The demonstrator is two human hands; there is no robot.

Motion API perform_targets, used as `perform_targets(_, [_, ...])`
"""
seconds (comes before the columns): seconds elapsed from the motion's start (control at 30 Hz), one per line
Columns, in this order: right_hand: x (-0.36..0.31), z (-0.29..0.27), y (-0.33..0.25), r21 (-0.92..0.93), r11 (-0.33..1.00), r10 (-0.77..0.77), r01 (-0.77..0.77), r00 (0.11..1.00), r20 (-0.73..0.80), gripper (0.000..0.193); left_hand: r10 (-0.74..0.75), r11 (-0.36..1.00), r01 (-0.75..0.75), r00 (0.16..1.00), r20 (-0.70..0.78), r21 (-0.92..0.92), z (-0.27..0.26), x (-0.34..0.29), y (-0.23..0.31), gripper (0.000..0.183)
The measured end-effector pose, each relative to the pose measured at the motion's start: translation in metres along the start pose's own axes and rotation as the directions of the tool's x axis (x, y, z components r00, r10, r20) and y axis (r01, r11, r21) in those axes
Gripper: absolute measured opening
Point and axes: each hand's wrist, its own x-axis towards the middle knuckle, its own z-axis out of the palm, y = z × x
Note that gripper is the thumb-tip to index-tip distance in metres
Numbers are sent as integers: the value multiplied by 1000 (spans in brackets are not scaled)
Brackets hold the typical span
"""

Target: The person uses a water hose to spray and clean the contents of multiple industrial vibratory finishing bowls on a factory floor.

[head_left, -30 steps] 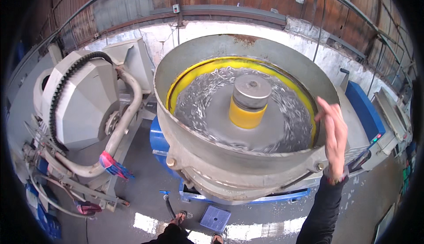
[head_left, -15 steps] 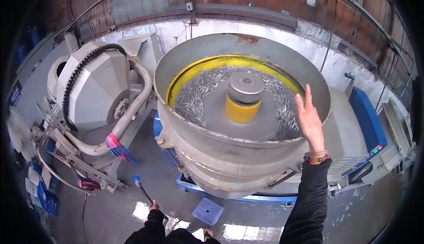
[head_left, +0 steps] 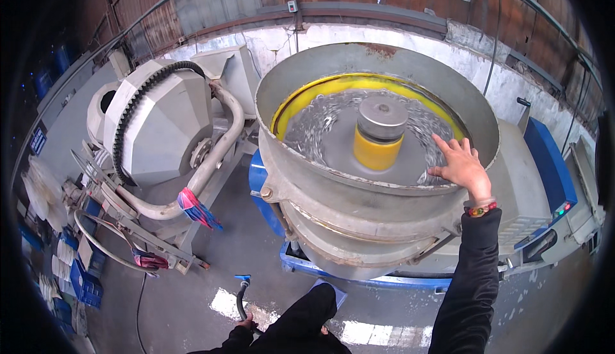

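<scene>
My right hand [head_left: 462,167] reaches over the near right rim of a big grey round tub [head_left: 359,203], fingers spread and nothing in them. Inside the tub, many small silvery metal pieces [head_left: 323,114] look blurred as if moving round a yellow centre post [head_left: 378,149] with a metal cap [head_left: 382,114]. Yellow lining shows on the tub's inner wall. Low at the bottom, my left hand [head_left: 246,323] is closed round a dark hose [head_left: 241,299] with a blue nozzle [head_left: 243,278] pointing up. My hand hides part of the tub's rim.
A faceted grey drum machine [head_left: 163,123] with a toothed ring stands on the left, cloths tied to its pipe frame [head_left: 224,142]. Beyond the tub on the right is a blue panel [head_left: 549,168] with lit buttons. A blue stool [head_left: 339,296] sits on the wet floor, partly behind my leg.
My right hand has turned from flat and upright to spread fingers tilted over the tub. My knee has risen in front of the blue stool. The whole view has shifted.
</scene>
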Motion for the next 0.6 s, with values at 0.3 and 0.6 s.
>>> perform_targets(0.3, [-7,-1,-6,57,997,-51,59,989,-137,70,81,993,-81,997,4,84,16,34,51,53])
perform_targets(0.6, [-20,-12,-18,46,996,-72,77,993,-97,77,4,1000,-4,998,-65,-2,-4,48,38,47])
